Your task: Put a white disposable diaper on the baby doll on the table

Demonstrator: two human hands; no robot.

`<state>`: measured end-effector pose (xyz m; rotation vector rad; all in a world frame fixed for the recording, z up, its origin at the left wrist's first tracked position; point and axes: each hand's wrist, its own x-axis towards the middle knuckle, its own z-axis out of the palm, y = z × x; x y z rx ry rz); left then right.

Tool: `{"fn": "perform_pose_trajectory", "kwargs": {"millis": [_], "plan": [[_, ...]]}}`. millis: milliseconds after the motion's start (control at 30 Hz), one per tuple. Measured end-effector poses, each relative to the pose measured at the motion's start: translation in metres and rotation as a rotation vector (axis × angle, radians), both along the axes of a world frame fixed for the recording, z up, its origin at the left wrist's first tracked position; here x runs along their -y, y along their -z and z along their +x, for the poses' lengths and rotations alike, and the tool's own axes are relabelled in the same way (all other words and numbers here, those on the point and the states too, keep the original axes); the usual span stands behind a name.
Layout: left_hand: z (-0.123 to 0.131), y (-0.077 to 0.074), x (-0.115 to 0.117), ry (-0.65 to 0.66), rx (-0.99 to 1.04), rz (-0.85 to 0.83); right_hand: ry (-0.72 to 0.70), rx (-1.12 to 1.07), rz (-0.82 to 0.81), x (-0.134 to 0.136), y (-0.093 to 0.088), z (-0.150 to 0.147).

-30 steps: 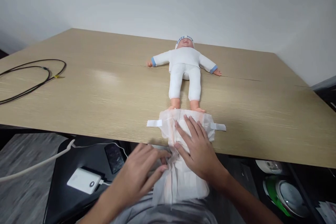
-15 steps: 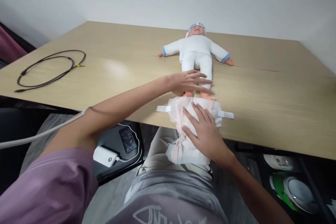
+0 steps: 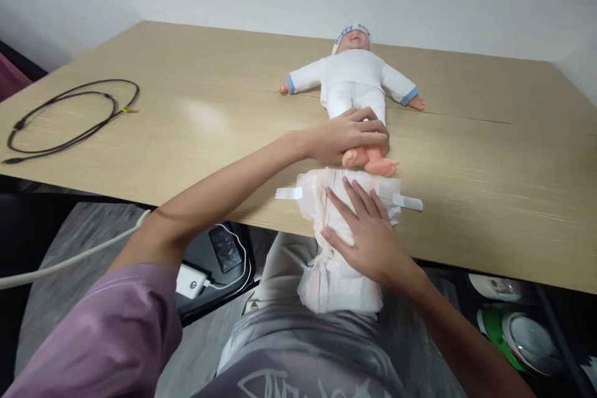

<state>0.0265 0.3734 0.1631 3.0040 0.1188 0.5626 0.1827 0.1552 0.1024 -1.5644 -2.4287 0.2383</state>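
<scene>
A baby doll (image 3: 353, 68) in white clothes with blue cuffs and a printed headband lies on its back, feet toward me. My left hand (image 3: 349, 135) is wrapped round both its lower legs just above the bare feet, which are drawn together. Below the feet a white diaper (image 3: 342, 292) is spread open, its tabs stretched out to either side. Its upper half rests on the tabletop and the lower half hangs over the front edge. My right hand (image 3: 366, 233) lies flat on the diaper with fingers spread.
A coiled black cable (image 3: 69, 96) lies on the left of the wooden table (image 3: 209, 137). Below the edge, a phone (image 3: 226, 247) and a white power bank (image 3: 190, 281) sit on a black surface. A white cord (image 3: 74, 258) crosses at left.
My left hand has closed round the doll's lower legs, bringing the feet together, where before it was over them with fingers stretched. My right hand stays on the diaper. The view has shifted slightly.
</scene>
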Motion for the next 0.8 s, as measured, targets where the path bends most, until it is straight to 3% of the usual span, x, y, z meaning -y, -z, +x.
{"fn": "perform_pose_trajectory", "kwargs": {"millis": [167, 400, 633, 800], "plan": [[-0.004, -0.043, -0.013, 0.025, 0.074, -0.242, 0.004, 0.011, -0.073, -0.034, -0.004, 0.002], [-0.009, -0.092, -0.032, 0.058, 0.096, -0.397, 0.009, 0.008, -0.025, -0.096, 0.001, 0.005], [-0.014, -0.104, -0.043, 0.051, 0.192, -0.447, -0.050, 0.001, 0.112, -0.179, 0.015, 0.009], [-0.017, -0.106, -0.044, 0.018, 0.208, -0.502, -0.039, -0.017, 0.142, -0.247, 0.010, 0.009]]}}
